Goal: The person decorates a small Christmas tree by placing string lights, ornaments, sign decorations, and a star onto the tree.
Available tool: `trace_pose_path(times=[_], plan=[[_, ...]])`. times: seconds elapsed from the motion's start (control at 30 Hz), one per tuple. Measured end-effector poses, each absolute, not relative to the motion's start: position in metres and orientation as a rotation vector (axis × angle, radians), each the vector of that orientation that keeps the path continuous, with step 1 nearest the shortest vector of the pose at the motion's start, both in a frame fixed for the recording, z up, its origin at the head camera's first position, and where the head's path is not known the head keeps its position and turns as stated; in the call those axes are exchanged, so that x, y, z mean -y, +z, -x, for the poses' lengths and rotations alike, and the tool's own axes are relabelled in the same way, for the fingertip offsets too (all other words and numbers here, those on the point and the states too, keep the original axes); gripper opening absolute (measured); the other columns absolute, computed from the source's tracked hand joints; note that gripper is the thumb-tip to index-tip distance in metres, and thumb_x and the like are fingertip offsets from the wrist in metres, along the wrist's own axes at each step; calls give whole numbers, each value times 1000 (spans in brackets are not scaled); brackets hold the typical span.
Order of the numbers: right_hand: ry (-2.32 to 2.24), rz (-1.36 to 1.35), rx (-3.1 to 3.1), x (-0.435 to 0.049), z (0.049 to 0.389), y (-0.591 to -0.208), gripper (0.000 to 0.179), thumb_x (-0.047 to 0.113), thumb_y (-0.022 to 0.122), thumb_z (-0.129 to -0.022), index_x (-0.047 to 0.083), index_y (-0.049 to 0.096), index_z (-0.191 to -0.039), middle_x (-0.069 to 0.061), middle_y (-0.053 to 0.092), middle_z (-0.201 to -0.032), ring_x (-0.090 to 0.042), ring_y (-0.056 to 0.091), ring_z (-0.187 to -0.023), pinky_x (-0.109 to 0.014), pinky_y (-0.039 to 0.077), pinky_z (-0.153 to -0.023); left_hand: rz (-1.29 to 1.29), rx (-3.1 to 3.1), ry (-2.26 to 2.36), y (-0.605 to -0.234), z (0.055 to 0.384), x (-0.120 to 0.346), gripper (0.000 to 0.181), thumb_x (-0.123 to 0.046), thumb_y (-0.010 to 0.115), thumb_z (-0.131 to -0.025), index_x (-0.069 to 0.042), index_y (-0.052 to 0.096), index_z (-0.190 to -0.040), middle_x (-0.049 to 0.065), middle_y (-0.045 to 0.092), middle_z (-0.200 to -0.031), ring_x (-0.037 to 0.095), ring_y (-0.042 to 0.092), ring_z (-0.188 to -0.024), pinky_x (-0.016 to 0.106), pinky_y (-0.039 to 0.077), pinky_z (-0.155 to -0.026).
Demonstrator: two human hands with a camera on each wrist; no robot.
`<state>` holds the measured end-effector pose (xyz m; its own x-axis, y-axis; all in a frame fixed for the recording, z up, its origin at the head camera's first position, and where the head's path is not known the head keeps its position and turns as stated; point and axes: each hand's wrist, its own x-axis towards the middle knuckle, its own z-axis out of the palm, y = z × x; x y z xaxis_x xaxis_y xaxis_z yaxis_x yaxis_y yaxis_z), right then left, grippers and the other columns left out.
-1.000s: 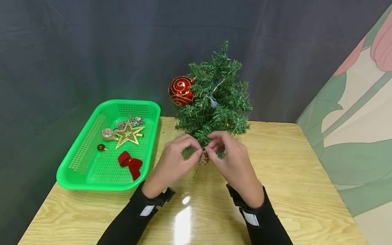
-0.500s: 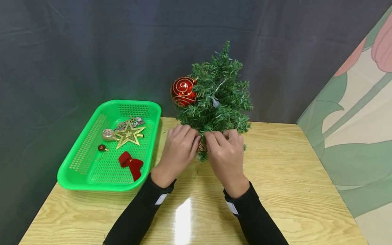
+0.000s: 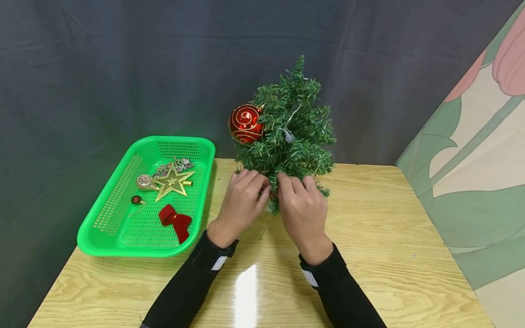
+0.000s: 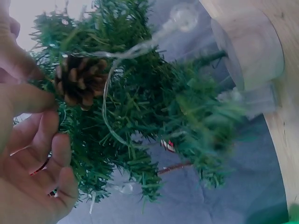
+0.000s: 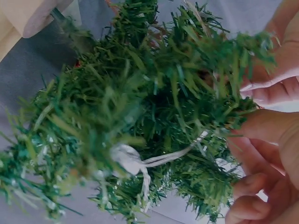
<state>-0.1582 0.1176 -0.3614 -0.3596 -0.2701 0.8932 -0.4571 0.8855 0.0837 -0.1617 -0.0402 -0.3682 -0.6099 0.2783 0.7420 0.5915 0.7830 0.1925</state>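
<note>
A small green artificial Christmas tree (image 3: 293,141) stands upright, with a red and gold bauble (image 3: 246,124) on its left side. At its lower front branches, my left hand (image 3: 243,202) and right hand (image 3: 303,212) work close together, thumbs and fingers pinching. A brown pine cone ornament (image 4: 81,81) hangs against the needles in the left wrist view, with fingertips of both hands at its top end. The thin hanger between them is too small to make out. The hands hide most of the cone in the head view. Needles partly cover the right fingertips in the right wrist view.
Left of the tree, a green basket (image 3: 207,182) holds a gold star (image 3: 172,181), a red bow (image 3: 176,222), a small dark-red bauble (image 3: 136,199), a round glittery ornament (image 3: 145,181) and a lettered sign (image 3: 180,165). Clear string lights (image 4: 182,21) wind through the branches.
Both hands have moved up and into the lower branches, bringing the pine cone against the tree. It hung in plain sight between them a second ago; now they mostly cover it.
</note>
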Motion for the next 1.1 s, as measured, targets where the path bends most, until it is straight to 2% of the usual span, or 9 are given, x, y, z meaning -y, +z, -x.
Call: trace_pose_path(times=[0.13,0.37,0.57,0.63,0.7,0.83,0.93,1.03,1.1], plan=[[196,-550,2031,-120,154,-358,16,8,62,-103,7,78,-106,-8,75,-82,-23,44,-60,-27,26,-44,632,2271,-653,-367,158,39,7,-10,71,-98,-12,70,-91,3,64,-84,20,56,-78,36,40,-71],[493,-644,2107,-140,145,-335,14,7,73,-95,6,77,-108,-10,78,-92,-23,57,-63,-32,46,-49,601,2351,-867,-358,155,45,5,-12,74,-97,-10,73,-92,1,63,-81,18,58,-73,32,44,-68],[664,-387,2235,-197,146,-311,18,7,58,-98,1,75,-96,-12,73,-76,-21,52,-49,-31,36,-47,569,2588,-1094,-336,137,73,12,-14,63,-103,-12,75,-99,-1,63,-82,10,51,-63,28,44,-61],[642,-256,2407,-221,154,-311,24,10,51,-100,1,72,-92,-12,67,-68,-22,48,-47,-31,31,-46,656,2750,-1131,-330,131,82,17,-16,58,-106,-14,73,-98,-3,55,-73,8,43,-57,28,42,-63],[678,-181,2627,-244,171,-318,31,14,45,-102,1,71,-93,-14,68,-72,-24,49,-50,-32,32,-47,788,2942,-1158,-330,129,87,25,-19,53,-109,-16,66,-88,-5,43,-66,8,34,-54,28,37,-62],[981,-174,2990,-278,224,-354,42,22,36,-109,-3,69,-112,-24,71,-103,-31,64,-77,-34,46,-60,922,3210,-1176,-350,137,80,41,-21,43,-112,-17,43,-72,-4,28,-64,12,24,-55,29,30,-62],[1451,-202,3014,-284,260,-393,46,26,34,-112,-7,58,-134,-30,60,-133,-40,63,-114,-43,56,-88,773,3295,-1185,-372,144,68,43,-19,39,-113,-19,37,-69,-3,29,-64,14,24,-56,31,27,-62],[1930,-217,2850,-272,281,-427,48,23,31,-114,-7,45,-148,-29,44,-153,-43,43,-143,-56,40,-115,614,3333,-1198,-392,148,58,40,-16,37,-112,-17,43,-73,0,30,-67,15,21,-58,33,25,-63],[2130,-218,2733,-259,289,-445,49,21,31,-113,-5,38,-154,-26,32,-163,-42,26,-154,-63,23,-123,549,3334,-1237,-402,149,53,34,-15,36,-112,-6,61,-92,3,36,-71,15,20,-57,34,25,-62]])
